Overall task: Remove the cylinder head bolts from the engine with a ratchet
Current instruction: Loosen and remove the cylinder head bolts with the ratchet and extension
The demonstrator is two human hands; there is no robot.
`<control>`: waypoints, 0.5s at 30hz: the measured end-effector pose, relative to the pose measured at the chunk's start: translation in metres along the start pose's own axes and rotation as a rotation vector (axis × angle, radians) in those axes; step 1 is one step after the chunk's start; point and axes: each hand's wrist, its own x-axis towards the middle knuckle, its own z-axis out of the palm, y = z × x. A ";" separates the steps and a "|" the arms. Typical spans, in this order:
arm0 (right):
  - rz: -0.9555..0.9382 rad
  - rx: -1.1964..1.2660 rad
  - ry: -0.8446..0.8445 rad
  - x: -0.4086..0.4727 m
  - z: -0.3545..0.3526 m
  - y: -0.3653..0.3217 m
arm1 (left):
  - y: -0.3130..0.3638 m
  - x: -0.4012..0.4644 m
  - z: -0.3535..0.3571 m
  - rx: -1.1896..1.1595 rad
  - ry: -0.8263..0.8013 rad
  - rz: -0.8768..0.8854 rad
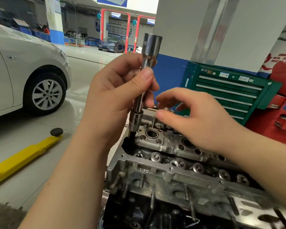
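Chrome steel fills the centre of the frame: a long shiny extension bar with a wide socket-like end (144,76) stands nearly upright, its flared top in the upper middle and its lower black tip sunk into a dark bolt well at the left corner of the grey aluminium cylinder head (163,161). My left hand (116,95) wraps the bar's shaft, thumb pressed across the front and fingers curled round behind. My right hand (193,119) hovers just right of the bar above the head, fingers loosely spread and holding nothing, thumb and forefinger apart. I cannot make out any bolt head inside the well. Beneath the head, at the bottom of the frame, sits the black engine block (139,212). A white car (23,66) stands at upper left, a yellow lift arm (21,156) lies on the floor at lower left, and a green drawer tool cabinet (229,91) stands at right.
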 end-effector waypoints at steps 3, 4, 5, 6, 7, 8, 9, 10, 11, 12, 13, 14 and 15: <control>0.120 -0.292 -0.114 -0.002 -0.028 0.023 | 0.002 0.001 -0.001 -0.045 0.005 -0.051; 0.188 -0.318 -0.193 -0.004 -0.031 0.029 | 0.003 0.001 0.000 -0.054 0.001 -0.075; 0.244 -0.312 -0.265 -0.005 -0.031 0.035 | 0.004 0.002 0.001 -0.050 -0.002 -0.087; 0.276 -0.295 -0.321 -0.007 -0.028 0.039 | 0.005 0.003 0.002 -0.039 -0.004 -0.088; 0.283 -0.292 -0.346 -0.009 -0.024 0.042 | 0.005 0.003 0.003 -0.032 -0.003 -0.084; 0.273 -0.305 -0.344 -0.010 -0.019 0.046 | 0.004 0.003 0.005 -0.028 0.000 -0.082; 0.261 -0.325 -0.326 -0.011 -0.015 0.048 | 0.003 0.003 0.006 -0.025 -0.001 -0.084; 0.260 -0.346 -0.302 -0.011 -0.012 0.049 | 0.002 0.002 0.007 -0.025 -0.010 -0.091; 0.266 -0.364 -0.283 -0.011 -0.011 0.049 | 0.001 0.002 0.007 -0.028 -0.025 -0.099; 0.270 -0.378 -0.273 -0.011 -0.010 0.048 | 0.000 0.001 0.006 -0.034 -0.038 -0.107; 0.265 -0.390 -0.270 -0.012 -0.008 0.047 | 0.000 0.001 0.006 -0.041 -0.048 -0.109; 0.252 -0.398 -0.269 -0.013 -0.008 0.046 | -0.001 0.001 0.005 -0.046 -0.056 -0.107; 0.239 -0.397 -0.260 -0.014 -0.008 0.044 | -0.002 0.001 0.005 -0.051 -0.061 -0.102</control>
